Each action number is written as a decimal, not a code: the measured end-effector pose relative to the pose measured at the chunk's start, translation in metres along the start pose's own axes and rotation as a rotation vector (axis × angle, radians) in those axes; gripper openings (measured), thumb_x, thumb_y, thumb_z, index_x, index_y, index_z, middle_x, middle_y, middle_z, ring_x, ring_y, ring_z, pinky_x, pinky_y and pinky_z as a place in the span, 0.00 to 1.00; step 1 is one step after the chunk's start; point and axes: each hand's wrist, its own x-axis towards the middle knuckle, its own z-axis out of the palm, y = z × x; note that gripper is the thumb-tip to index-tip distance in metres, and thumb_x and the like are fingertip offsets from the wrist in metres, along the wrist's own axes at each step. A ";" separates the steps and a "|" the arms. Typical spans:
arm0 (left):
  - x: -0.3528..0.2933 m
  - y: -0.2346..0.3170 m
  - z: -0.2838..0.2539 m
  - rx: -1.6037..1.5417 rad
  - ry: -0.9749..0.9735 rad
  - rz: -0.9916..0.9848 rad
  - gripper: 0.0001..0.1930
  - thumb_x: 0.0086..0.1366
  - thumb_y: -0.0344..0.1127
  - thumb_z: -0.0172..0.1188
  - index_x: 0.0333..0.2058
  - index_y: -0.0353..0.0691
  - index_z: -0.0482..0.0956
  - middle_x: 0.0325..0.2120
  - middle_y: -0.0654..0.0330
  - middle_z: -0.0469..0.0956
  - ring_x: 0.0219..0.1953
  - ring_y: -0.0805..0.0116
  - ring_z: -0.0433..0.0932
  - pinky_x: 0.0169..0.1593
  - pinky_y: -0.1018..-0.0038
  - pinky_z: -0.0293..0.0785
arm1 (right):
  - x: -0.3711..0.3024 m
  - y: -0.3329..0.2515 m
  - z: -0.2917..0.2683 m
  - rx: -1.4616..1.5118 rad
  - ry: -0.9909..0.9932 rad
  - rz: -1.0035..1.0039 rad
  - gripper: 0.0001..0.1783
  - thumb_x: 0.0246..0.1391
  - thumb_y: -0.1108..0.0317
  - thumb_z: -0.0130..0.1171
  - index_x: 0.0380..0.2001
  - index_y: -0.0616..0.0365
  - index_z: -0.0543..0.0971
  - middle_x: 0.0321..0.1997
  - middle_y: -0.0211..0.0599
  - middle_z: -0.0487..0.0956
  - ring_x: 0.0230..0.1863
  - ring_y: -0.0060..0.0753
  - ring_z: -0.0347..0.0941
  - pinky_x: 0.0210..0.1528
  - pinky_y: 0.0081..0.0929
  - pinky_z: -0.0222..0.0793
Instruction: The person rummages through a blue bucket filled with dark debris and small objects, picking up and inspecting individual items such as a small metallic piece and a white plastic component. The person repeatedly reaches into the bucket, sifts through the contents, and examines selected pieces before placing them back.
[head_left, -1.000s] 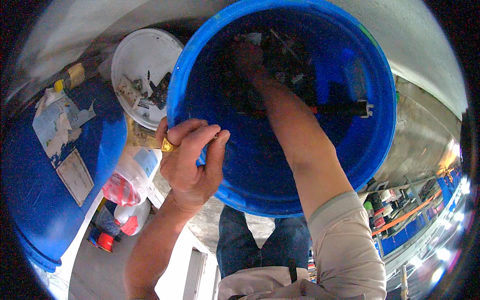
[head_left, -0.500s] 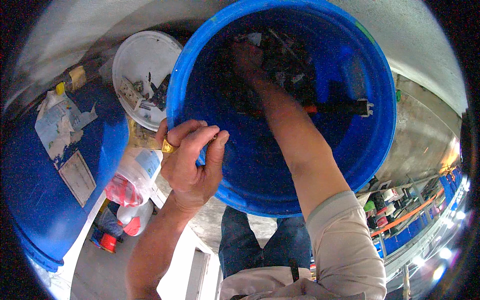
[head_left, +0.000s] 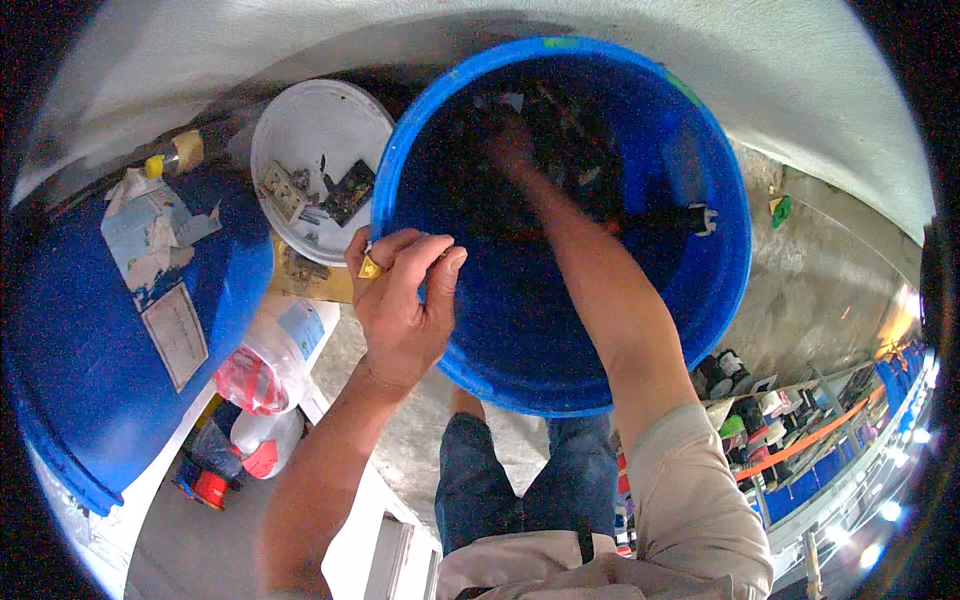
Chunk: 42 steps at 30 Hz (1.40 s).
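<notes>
A tall blue barrel (head_left: pixel 735 290) stands open before me, its inside dark. Deep in it, my right hand (head_left: pixel 510 148) reaches into a heap of dark scraps (head_left: pixel 575 150); shadow hides its fingers. Over the barrel's near left rim, my left hand (head_left: pixel 405 305) is closed, thumb pressed to the curled fingers. A tiny dark bit may show at those fingertips, too small to name. A gold-coloured ring (head_left: pixel 371 267) is on one finger. Inside the barrel, on the right, lies a dark tool-like object with a metal end (head_left: pixel 705 219).
Left of the barrel, a white round lid or tray (head_left: pixel 265 130) bears small electronic parts. A second blue barrel (head_left: pixel 75 330) with torn labels lies farther left. Below are a clear tub with red contents (head_left: pixel 255 378) and a red spool (head_left: pixel 209 489). A pale wall (head_left: pixel 800 90) rises behind.
My view has shifted, so the barrel appears lower and slightly smaller. My right hand remains deep in the scraps, and my left hand stays closed by the rim.
</notes>
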 end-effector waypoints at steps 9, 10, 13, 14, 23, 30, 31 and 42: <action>-0.008 -0.005 0.002 -0.008 0.061 0.005 0.06 0.59 0.32 0.64 0.34 0.39 0.78 0.26 0.60 0.78 0.31 0.63 0.77 0.52 0.61 0.62 | -0.085 -0.176 -0.161 1.540 -0.216 0.594 0.07 0.60 0.72 0.54 0.41 0.56 0.77 0.40 0.37 0.79 0.42 0.35 0.77 0.45 0.33 0.77; -0.008 -0.007 0.000 -0.003 0.060 0.005 0.07 0.60 0.32 0.63 0.36 0.39 0.77 0.27 0.60 0.79 0.32 0.64 0.78 0.53 0.60 0.62 | -0.092 -0.187 -0.171 1.576 -0.254 0.557 0.06 0.60 0.71 0.55 0.41 0.56 0.77 0.39 0.38 0.78 0.41 0.34 0.77 0.45 0.32 0.78; -0.013 -0.004 -0.001 -0.071 0.054 -0.035 0.09 0.62 0.31 0.61 0.41 0.39 0.75 0.27 0.61 0.80 0.33 0.64 0.79 0.56 0.59 0.59 | -0.118 -0.216 -0.203 1.666 -0.323 0.484 0.04 0.58 0.71 0.58 0.37 0.56 0.78 0.39 0.38 0.78 0.40 0.33 0.77 0.42 0.30 0.77; -0.016 -0.006 0.003 -0.140 0.060 -0.078 0.10 0.62 0.31 0.60 0.42 0.40 0.74 0.27 0.61 0.80 0.34 0.64 0.80 0.57 0.59 0.58 | -0.126 -0.222 -0.210 1.678 -0.327 0.478 0.04 0.58 0.71 0.58 0.37 0.56 0.78 0.39 0.38 0.78 0.40 0.34 0.77 0.42 0.31 0.78; -0.012 0.049 -0.025 -0.663 0.353 -0.428 0.08 0.63 0.36 0.63 0.37 0.39 0.79 0.32 0.61 0.80 0.38 0.75 0.77 0.43 0.77 0.71 | -0.180 -0.280 -0.247 1.679 -0.237 0.493 0.05 0.57 0.71 0.59 0.37 0.56 0.79 0.38 0.38 0.79 0.36 0.33 0.78 0.39 0.30 0.79; -0.033 0.116 -0.103 -1.555 0.088 -0.954 0.08 0.63 0.36 0.63 0.38 0.39 0.79 0.27 0.68 0.75 0.28 0.79 0.72 0.32 0.80 0.70 | -0.226 -0.339 -0.279 1.628 -0.244 0.511 0.05 0.57 0.72 0.59 0.37 0.56 0.79 0.36 0.37 0.80 0.35 0.31 0.78 0.37 0.29 0.78; -0.039 0.120 -0.111 -1.621 0.041 -0.936 0.09 0.63 0.35 0.63 0.39 0.38 0.79 0.29 0.65 0.77 0.30 0.77 0.75 0.32 0.80 0.75 | -0.232 -0.351 -0.283 1.602 -0.248 0.504 0.05 0.57 0.72 0.59 0.37 0.56 0.79 0.36 0.37 0.80 0.34 0.31 0.78 0.37 0.28 0.78; -0.066 0.203 -0.187 -1.461 -0.009 -0.801 0.15 0.64 0.33 0.60 0.48 0.31 0.76 0.38 0.53 0.81 0.40 0.65 0.82 0.45 0.73 0.81 | -0.282 -0.419 -0.335 1.489 -0.288 0.402 0.06 0.58 0.70 0.59 0.37 0.58 0.79 0.33 0.36 0.80 0.31 0.29 0.76 0.34 0.27 0.76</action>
